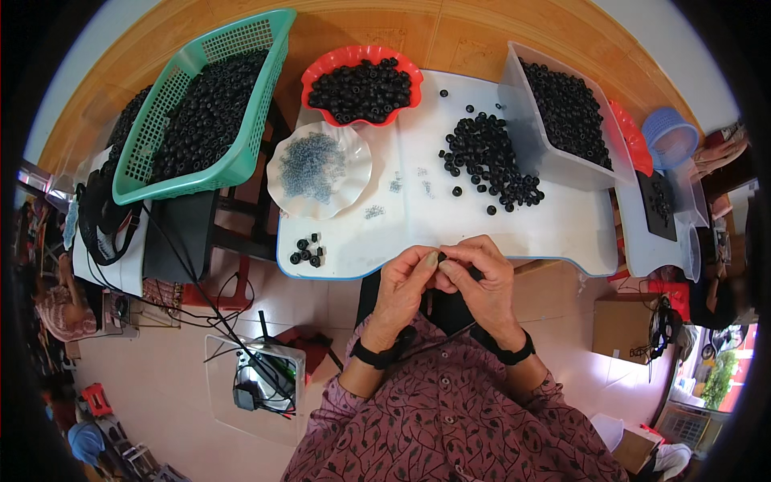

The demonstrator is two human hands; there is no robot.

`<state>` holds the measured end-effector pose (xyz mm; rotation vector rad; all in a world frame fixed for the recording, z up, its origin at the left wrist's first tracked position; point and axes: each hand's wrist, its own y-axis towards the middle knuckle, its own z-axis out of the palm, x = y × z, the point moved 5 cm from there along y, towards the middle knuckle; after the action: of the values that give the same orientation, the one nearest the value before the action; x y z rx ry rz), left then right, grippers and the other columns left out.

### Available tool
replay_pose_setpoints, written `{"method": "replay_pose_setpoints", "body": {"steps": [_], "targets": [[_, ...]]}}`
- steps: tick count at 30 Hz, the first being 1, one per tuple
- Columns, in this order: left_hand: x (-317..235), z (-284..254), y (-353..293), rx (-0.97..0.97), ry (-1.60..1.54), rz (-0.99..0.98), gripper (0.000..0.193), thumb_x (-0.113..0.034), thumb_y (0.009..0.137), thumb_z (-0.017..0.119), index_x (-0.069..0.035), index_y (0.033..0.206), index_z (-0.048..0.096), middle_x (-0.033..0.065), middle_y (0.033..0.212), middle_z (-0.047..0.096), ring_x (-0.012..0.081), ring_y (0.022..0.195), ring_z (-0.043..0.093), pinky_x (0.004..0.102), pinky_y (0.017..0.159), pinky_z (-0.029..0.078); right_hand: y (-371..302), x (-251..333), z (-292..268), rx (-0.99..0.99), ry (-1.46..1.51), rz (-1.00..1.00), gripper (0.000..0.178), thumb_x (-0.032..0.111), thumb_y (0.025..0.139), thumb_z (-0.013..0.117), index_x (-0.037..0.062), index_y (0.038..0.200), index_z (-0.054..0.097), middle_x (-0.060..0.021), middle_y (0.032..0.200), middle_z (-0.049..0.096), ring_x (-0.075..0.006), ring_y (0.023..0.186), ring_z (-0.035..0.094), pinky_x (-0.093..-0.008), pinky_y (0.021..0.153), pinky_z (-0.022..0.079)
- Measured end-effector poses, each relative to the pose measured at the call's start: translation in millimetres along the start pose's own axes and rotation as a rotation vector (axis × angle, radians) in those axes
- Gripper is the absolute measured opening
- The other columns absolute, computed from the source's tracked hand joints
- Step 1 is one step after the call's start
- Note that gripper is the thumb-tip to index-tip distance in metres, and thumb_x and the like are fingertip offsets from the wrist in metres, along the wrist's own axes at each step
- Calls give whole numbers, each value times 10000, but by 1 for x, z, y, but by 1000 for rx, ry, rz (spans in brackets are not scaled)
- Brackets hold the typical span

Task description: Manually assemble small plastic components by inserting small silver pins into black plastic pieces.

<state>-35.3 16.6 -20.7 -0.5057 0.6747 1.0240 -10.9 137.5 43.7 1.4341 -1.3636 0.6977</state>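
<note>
Both hands meet just over the near edge of the white table (353, 241), fingertips pinched together. Between the thumb and fingers of my left hand (408, 283) a small black round part (442, 257) shows, mostly covered. My right hand (487, 283) presses its fingers against the same spot, with something dark under them. Left of the hands lies a small group of black parts (304, 255). Farther back, a loose pile of black round parts (486, 157) is spread out. A white wavy-edged plate (359, 173) holds many tiny clear-grey pieces (312, 165), and a few more lie beside it.
A red bowl (309, 76) of black parts stands at the back. A clear plastic bin (554, 165) at the right and a green basket (128, 189) at the left hold more. Below left, cables (229, 329) hang near a clear box (215, 402). A cardboard box (625, 325) is at right.
</note>
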Motion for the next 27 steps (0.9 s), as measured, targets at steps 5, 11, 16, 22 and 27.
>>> {"method": "replay_pose_setpoints", "body": {"steps": [5, 11, 16, 22, 27], "targets": [[3, 4, -1, -13, -11, -45, 262, -196, 1009, 480, 36, 1041, 596, 51, 792, 604, 101, 691, 598, 278, 679, 573, -1, -5, -3, 41, 113, 11, 129, 5, 884, 624, -3, 1003, 670, -71, 925, 596, -106, 750, 623, -228, 629, 507], [6, 5, -2, 4, 2, -66, 282, -216, 1010, 476, 37, 1048, 597, 57, 841, 609, 118, 696, 592, 313, 657, 578, -4, -11, -4, 24, 217, 75, 70, 15, 901, 605, -17, 954, 640, -62, 899, 601, -98, 745, 617, -227, 653, 493], [7, 8, -3, 12, 45, -28, 273, -218, 1011, 475, 24, 1020, 600, 55, 816, 604, 113, 684, 594, 302, 657, 575, -6, -12, -9, 27, 156, 41, 92, 2, 897, 598, -14, 979, 635, -69, 905, 599, -107, 750, 618, -225, 652, 491], [6, 8, -3, 32, 162, -42, 254, -209, 1009, 482, 17, 998, 599, 47, 773, 593, 105, 667, 596, 286, 657, 572, -6, -6, -10, 40, 102, 33, 152, -9, 880, 609, -5, 1023, 659, -78, 926, 593, -123, 782, 620, -238, 668, 497], [10, 6, 0, -6, 149, -79, 266, -207, 1006, 493, 32, 975, 605, 24, 728, 586, 79, 637, 586, 226, 605, 537, -4, -17, -9, 68, 128, 46, 150, -8, 871, 625, 4, 1014, 669, -78, 936, 596, -130, 790, 620, -251, 687, 500]]}}
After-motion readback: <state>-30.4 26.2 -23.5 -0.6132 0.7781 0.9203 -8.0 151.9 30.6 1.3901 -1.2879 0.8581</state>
